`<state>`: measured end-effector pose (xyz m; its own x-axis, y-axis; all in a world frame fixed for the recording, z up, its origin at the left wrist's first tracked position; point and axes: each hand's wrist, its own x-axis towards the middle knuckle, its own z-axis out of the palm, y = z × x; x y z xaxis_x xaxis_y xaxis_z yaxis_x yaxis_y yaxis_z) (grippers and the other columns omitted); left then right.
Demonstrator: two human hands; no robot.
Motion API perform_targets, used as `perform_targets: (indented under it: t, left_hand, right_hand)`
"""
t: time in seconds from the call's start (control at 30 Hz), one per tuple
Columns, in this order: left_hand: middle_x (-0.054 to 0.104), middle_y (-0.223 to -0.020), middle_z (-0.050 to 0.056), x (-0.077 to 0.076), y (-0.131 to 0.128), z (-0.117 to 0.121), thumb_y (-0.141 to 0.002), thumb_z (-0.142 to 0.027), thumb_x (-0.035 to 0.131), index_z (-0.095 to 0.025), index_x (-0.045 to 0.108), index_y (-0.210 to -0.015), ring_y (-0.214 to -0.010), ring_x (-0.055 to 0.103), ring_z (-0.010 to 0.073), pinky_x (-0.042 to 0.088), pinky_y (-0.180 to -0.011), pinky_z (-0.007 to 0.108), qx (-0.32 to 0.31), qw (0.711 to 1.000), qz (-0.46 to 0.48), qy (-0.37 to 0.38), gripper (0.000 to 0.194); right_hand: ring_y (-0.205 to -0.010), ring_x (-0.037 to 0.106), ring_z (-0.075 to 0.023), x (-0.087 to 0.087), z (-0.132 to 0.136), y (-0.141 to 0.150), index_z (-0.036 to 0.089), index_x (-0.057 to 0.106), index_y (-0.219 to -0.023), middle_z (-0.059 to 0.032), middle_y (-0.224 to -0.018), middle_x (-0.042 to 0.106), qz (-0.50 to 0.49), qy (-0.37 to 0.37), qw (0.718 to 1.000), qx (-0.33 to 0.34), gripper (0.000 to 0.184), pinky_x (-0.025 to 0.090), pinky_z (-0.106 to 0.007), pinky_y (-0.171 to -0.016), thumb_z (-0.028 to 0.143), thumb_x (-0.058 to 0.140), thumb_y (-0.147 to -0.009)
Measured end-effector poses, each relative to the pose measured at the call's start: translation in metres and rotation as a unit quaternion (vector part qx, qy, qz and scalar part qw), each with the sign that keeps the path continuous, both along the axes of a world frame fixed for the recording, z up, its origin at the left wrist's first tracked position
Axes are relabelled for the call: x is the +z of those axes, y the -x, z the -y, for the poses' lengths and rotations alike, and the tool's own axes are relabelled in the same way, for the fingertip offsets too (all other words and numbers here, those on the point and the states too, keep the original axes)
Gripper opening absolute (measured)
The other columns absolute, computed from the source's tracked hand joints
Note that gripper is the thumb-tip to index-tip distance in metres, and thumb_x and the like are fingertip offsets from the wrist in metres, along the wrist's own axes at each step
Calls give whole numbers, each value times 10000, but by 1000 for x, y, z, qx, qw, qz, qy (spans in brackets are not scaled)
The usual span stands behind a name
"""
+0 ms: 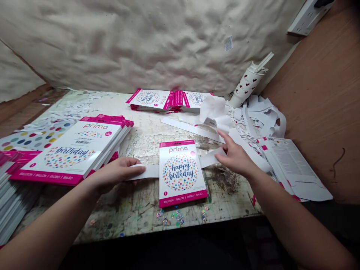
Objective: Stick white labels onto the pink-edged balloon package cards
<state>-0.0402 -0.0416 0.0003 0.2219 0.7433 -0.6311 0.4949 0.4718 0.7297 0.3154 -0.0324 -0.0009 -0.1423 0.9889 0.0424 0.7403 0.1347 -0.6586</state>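
A flat balloon packet [180, 174] with pink bands and a dotted "happy birthday" circle lies face up near the table's front edge. Beneath it runs a white paper strip [152, 171], its two ends showing on either side. My left hand [123, 172] pinches the left end between thumb and fingers. At the right end, my right hand [232, 153] holds the strip by thumb and curled fingers, while its index finger stretches out toward a loose white strip [191, 129] behind. The middle of the held strip is hidden under the packet.
To the left stand a stack of balloon packets [78, 150] and another pile [11, 202]. More packets [152, 99] lie against the back wall. On the right are a heart-patterned tumbler [247, 84], paper scraps [253, 120] and flattened cartons [298, 168]. Shiny confetti [177, 217] dots the front edge.
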Motion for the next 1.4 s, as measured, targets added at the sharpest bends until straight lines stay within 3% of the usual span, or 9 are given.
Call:
perform_targets:
  t: [0.07, 0.17, 0.33, 0.47, 0.67, 0.9, 1.07, 1.17, 1.4]
  left_hand:
    - [573, -566, -7, 5, -19, -4, -611, -507, 694, -180, 572, -631, -513, 508, 118, 355, -496, 225, 15, 999, 52, -4, 350]
    - [595, -558, 5, 4, -49, -12, -586, -453, 727, -170, 572, -620, -492, 523, 110, 355, -470, 213, 16, 995, 94, 10, 324]
    - [575, -517, -2, -11, -74, -20, -598, -384, 718, -171, 573, -598, -448, 523, 112, 389, -451, 225, 19, 993, 115, 25, 257]
    - [519, -463, -28, -14, -73, -20, -602, -351, 718, -180, 530, -530, -396, 445, 75, 334, -402, 196, 25, 992, 122, 14, 265]
    - [489, -436, -33, -18, -81, -24, -595, -309, 704, -185, 527, -492, -386, 424, 75, 337, -394, 200, 19, 993, 117, 13, 240]
    - [482, -391, -26, -26, -93, -27, -580, -257, 684, -186, 542, -469, -344, 421, 95, 341, -368, 221, 4, 997, 73, 5, 194]
    - [456, -370, -30, -23, -94, -27, -595, -242, 657, -188, 504, -437, -310, 381, 84, 264, -330, 207, -1, 999, 40, -17, 227]
    - [470, -389, -20, -23, -95, -28, -635, -260, 609, -195, 495, -449, -343, 433, 105, 315, -354, 219, -12, 999, 34, -22, 227]
    - [547, -447, 13, -26, -100, -34, -708, -309, 534, -179, 549, -529, -388, 503, 142, 389, -404, 254, -79, 995, -14, -66, 222]
  right_hand:
    - [-467, 461, -130, 5, 12, 25, 262, 152, -1463, 31, -593, 524, 27, -69, 997, 6, 815, 379, -269, -478, 183, 540, -752]
    - [-466, 445, -143, -9, 24, 68, 241, 14, -1476, -2, -604, 552, 83, -146, 984, 53, 828, 363, -281, -473, 168, 483, -797]
    - [-619, 529, -215, -43, 26, 106, 209, -113, -1461, -48, -703, 606, 117, -159, 974, 112, 864, 453, -340, -596, 139, 442, -802]
    - [-772, 570, -219, -45, 28, 102, 205, -164, -1449, -35, -826, 639, 29, -123, 980, 150, 974, 491, -352, -741, 172, 512, -748]
    - [-891, 559, -227, -46, 29, 92, 194, -146, -1455, -33, -936, 658, 21, -121, 966, 226, 1050, 462, -373, -866, 116, 508, -638]
    - [-949, 575, -217, -47, 22, 77, 215, -52, -1474, -41, -1055, 649, 13, -80, 954, 289, 1005, 476, -352, -858, 97, 480, -629]
    - [-1039, 564, -215, -49, 21, 64, 215, 11, -1479, -52, -1114, 631, -2, -99, 949, 301, 949, 435, -394, -951, 93, 457, -651]
    - [-1053, 558, -232, -51, 22, 62, 189, 48, -1480, -53, -1105, 645, 15, -113, 945, 307, 965, 354, -439, -1034, 86, 455, -611]
    - [-1036, 570, -222, -48, 20, 65, 233, -8, -1478, -18, -1095, 646, 11, -85, 950, 302, 995, 403, -414, -990, 89, 441, -601]
